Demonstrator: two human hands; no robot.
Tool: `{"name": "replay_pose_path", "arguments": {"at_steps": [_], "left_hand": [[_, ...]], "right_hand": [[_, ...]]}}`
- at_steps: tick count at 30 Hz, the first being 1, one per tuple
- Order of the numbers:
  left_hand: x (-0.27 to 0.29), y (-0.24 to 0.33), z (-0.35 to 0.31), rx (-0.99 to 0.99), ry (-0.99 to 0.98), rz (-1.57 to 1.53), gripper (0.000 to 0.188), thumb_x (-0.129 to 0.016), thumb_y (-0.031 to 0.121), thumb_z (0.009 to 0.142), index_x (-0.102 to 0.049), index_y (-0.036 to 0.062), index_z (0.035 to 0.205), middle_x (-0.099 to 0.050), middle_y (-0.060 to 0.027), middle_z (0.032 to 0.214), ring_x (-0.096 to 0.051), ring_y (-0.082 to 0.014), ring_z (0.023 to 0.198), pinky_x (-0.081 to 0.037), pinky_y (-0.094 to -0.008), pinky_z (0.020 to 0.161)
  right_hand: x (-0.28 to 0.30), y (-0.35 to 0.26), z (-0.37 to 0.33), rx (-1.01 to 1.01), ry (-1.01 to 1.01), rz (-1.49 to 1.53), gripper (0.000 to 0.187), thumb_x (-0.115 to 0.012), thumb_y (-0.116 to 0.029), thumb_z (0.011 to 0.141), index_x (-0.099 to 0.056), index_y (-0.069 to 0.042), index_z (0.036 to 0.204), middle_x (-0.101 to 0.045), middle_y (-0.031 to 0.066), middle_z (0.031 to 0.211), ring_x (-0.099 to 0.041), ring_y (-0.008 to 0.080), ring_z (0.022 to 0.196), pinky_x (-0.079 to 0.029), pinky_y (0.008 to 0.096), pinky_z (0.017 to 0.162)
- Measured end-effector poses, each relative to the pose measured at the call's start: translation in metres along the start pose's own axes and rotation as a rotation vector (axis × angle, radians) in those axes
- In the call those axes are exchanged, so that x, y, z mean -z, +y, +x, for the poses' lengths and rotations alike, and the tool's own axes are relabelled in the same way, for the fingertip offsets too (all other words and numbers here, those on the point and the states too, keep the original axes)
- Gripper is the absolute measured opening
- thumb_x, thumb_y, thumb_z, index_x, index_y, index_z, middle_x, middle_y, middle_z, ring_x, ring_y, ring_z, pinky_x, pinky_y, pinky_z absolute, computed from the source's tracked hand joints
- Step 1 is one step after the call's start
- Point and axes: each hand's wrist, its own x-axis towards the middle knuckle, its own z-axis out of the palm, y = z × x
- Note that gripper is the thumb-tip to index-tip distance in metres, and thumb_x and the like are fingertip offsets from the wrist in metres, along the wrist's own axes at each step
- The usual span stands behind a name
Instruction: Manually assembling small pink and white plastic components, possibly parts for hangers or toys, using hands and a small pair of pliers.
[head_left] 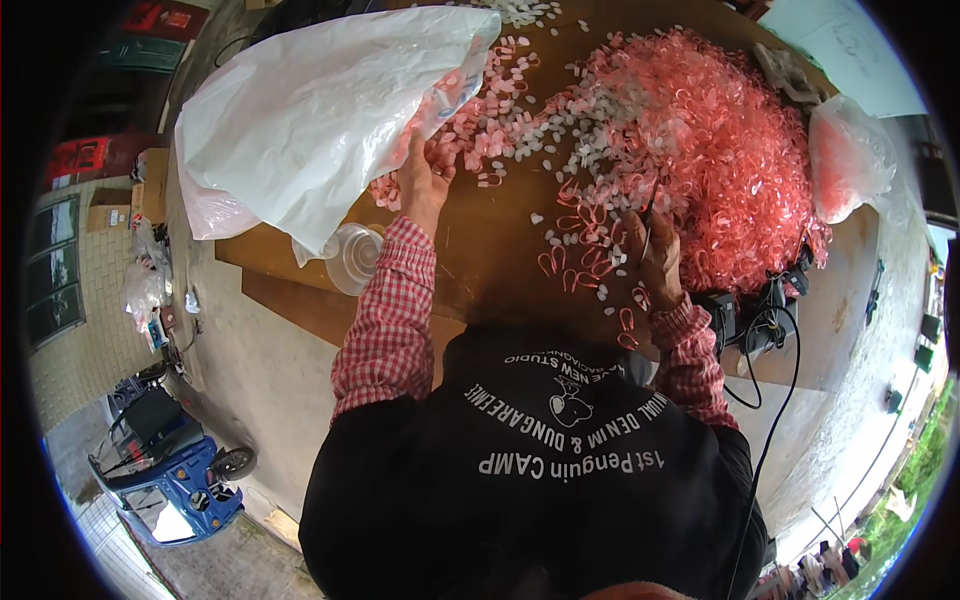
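I see the pink pile (715, 150) far-right of the nearer right hand (655, 258), which grips a slim tool (648, 222); the left hand's (427, 187) hold I cannot tell.

Pink plastic pieces (735, 150) look glossy, the white plastic bag (300, 110) wrinkled.

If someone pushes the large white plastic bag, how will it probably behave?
The white bag is probably floppy, since its thin film is wrinkled. It may be slippery, because the surface looks smooth and slightly shiny. Loose pink pieces lie beside its right edge, so a push that way might scatter them.
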Motion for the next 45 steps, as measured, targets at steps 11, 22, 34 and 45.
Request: {"name": "replay_pose_path", "arguments": {"at_steps": [11, 22, 34, 45], "left_hand": [[-0.011, 0.067, 0.008, -0.099, -0.129, 0.018, 0.016, -0.056, 0.024, 0.088, -0.058, 0.0086, 0.084, -0.058, -0.0040, 0.072, -0.052, -0.0168, 0.057, -0.044, -0.0311, 0.052], [-0.035, 0.065, -0.021, -0.426, -0.147, 1.025, 0.029, -0.060, 0.019, 0.085, -0.055, 0.0069, 0.111, -0.057, -0.0056, 0.114, -0.059, -0.0208, 0.094, -0.049, -0.0337, 0.080], [-0.025, 0.073, 0.019, -1.061, 0.074, 1.406, 0.016, -0.060, 0.016, 0.087, -0.066, 0.0042, 0.097, -0.066, -0.0070, 0.073, -0.061, -0.0135, 0.062, -0.048, -0.0251, 0.062], [-0.015, 0.138, 0.034, -1.288, 0.172, 2.191, 0.044, -0.049, 0.013, 0.088, -0.042, 0.0083, 0.131, -0.056, -0.0107, 0.116, -0.054, -0.0247, 0.106, -0.044, -0.0349, 0.091]], "right_hand": [[-0.054, -0.018, 0.135, 0.401, -0.020, -0.475, 0.024, -0.059, -0.023, 0.089, -0.053, -0.003, 0.100, -0.061, 0.0181, 0.077, -0.061, 0.0300, 0.069, -0.045, 0.0378, 0.057], [-0.115, -0.028, 0.213, 0.357, -0.150, -0.546, 0.032, -0.065, -0.032, 0.082, -0.056, -0.005, 0.096, -0.060, 0.0153, 0.087, -0.060, 0.0356, 0.080, -0.047, 0.0405, 0.067], [-0.117, 0.013, 0.266, 0.579, -0.053, -0.713, 0.034, -0.060, -0.031, 0.085, -0.052, -0.004, 0.104, -0.059, 0.0149, 0.097, -0.058, 0.0339, 0.087, -0.045, 0.0432, 0.071], [-0.179, 0.006, 0.278, 0.708, -0.181, -0.612, 0.040, -0.063, -0.031, 0.083, -0.051, -0.007, 0.113, -0.058, 0.0110, 0.102, -0.055, 0.0285, 0.098, -0.037, 0.0420, 0.087]]}}
